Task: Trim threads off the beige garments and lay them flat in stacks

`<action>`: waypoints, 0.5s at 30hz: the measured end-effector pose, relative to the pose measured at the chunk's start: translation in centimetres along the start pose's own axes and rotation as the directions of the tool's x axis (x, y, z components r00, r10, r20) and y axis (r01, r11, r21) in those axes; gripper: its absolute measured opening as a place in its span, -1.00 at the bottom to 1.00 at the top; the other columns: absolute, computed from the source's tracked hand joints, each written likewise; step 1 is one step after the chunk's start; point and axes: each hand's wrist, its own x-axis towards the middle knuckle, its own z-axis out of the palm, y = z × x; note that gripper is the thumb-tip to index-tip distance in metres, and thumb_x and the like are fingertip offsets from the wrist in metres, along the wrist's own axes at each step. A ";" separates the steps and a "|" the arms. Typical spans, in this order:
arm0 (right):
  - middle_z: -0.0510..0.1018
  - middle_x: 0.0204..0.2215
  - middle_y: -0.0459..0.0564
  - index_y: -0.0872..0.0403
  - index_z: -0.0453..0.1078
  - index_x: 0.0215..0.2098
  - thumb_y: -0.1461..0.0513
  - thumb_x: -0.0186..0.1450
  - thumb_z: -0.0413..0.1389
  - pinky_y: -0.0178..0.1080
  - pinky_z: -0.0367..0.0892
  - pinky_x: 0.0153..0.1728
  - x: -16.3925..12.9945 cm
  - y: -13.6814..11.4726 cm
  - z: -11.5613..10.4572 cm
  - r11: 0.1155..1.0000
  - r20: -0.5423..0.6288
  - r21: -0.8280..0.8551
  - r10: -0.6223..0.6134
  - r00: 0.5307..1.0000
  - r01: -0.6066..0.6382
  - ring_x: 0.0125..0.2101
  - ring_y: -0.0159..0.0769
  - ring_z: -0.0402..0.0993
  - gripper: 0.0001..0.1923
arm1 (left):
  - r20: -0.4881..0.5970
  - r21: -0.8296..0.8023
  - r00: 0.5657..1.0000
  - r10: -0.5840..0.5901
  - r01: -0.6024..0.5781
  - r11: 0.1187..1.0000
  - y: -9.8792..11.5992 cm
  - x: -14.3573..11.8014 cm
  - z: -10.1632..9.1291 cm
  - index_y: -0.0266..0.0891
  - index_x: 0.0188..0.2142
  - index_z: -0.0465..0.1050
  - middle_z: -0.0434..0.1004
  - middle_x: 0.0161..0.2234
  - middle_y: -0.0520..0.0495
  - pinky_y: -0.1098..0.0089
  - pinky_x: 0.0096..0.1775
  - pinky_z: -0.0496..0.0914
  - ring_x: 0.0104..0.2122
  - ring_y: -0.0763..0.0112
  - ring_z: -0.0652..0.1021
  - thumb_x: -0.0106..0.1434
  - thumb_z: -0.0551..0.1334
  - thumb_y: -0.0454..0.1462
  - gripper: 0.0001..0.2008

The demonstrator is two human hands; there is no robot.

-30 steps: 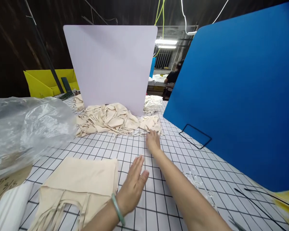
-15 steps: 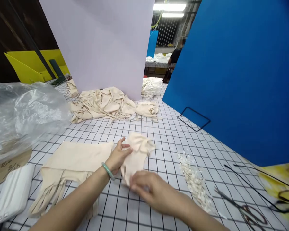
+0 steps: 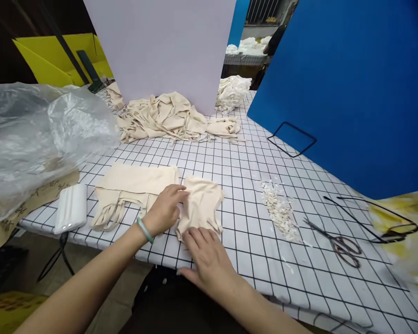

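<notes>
1. Cream fabric piece point(image 3: 201, 204) lay near the front edge of the grid-checked table point(image 3: 244, 167), just right of a flat garment stack point(image 3: 135, 185).
2. Left hand point(image 3: 163, 213) rested fingers-together on its left edge; right hand point(image 3: 209, 257) lay spread, palm down, on its near edge.
3. Risk judged: uneven pressure could crease or skew the limp cloth, or drag it onto the stack.
4. Loose trimmings point(image 3: 278, 208) and scissors point(image 3: 337, 241) lay to the right and could snag.
5. Blue panel point(image 3: 351, 93) and white panel point(image 3: 167, 46) enclosed the station; a heap of pieces point(image 3: 163, 116) lay behind.
</notes>
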 end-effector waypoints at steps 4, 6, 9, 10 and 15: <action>0.49 -0.34 0.02 0.05 0.35 -0.32 0.31 0.36 0.05 -0.12 0.40 -0.25 -1.0 -0.3 -1.0 0.974 0.056 0.202 0.090 0.994 -0.099 -0.28 -0.18 0.41 -0.90 | 0.393 0.033 0.918 0.054 -0.073 0.997 -0.8 -0.2 -0.3 -0.09 0.27 0.20 -0.02 0.40 -0.19 -0.24 0.28 0.00 0.39 -0.15 -0.09 0.04 0.24 -0.47 -0.22; 0.48 -0.36 -0.02 0.04 0.34 -0.35 0.26 0.38 0.05 -0.17 0.40 -0.25 -1.7 -0.2 -4.3 0.890 0.106 0.420 0.150 0.983 -0.181 -0.30 -0.24 0.42 -0.88 | 0.388 0.012 0.921 0.045 -0.054 0.998 -0.3 0.1 -0.4 -0.15 0.12 0.39 0.00 0.39 -0.22 -0.25 0.29 -0.06 0.39 -0.17 -0.11 0.07 0.27 -0.44 -0.42; 0.48 -0.30 -0.03 0.02 0.35 -0.28 0.13 0.37 0.08 -0.24 0.42 -0.35 -3.2 -0.8 -10.1 0.580 0.173 0.767 0.224 0.959 -0.274 -0.33 -0.29 0.45 -0.87 | 0.350 -0.259 0.930 0.110 -0.017 0.966 1.5 0.4 -1.6 -0.24 -0.27 0.49 0.36 0.20 -0.23 -0.12 0.25 0.11 0.31 -0.07 0.20 0.11 0.26 -0.41 -0.83; 0.47 -0.33 -0.04 0.01 0.34 -0.26 0.10 0.35 0.09 -0.27 0.40 -0.44 -3.5 -0.9 -11.7 0.453 0.170 0.848 0.261 0.950 -0.276 -0.39 -0.31 0.44 -0.85 | 0.364 -0.401 0.923 0.126 0.033 0.916 2.2 0.5 -2.4 -0.24 -0.32 0.47 0.49 0.06 -0.21 -0.04 0.17 0.26 0.19 0.01 0.37 0.13 0.25 -0.38 -0.90; 0.35 -0.47 -0.10 -0.02 0.31 -0.31 0.09 0.23 0.12 -0.31 0.28 -0.61 -2.8 2.9 -13.7 0.250 0.032 0.943 0.593 0.804 -0.222 -0.54 -0.36 0.31 -0.84 | 0.478 -0.699 0.878 0.036 0.355 0.621 3.9 2.6 -5.8 -0.24 -0.37 0.37 0.44 -0.45 0.01 0.39 -0.39 0.38 -0.45 0.43 0.46 0.14 0.27 -0.21 -0.85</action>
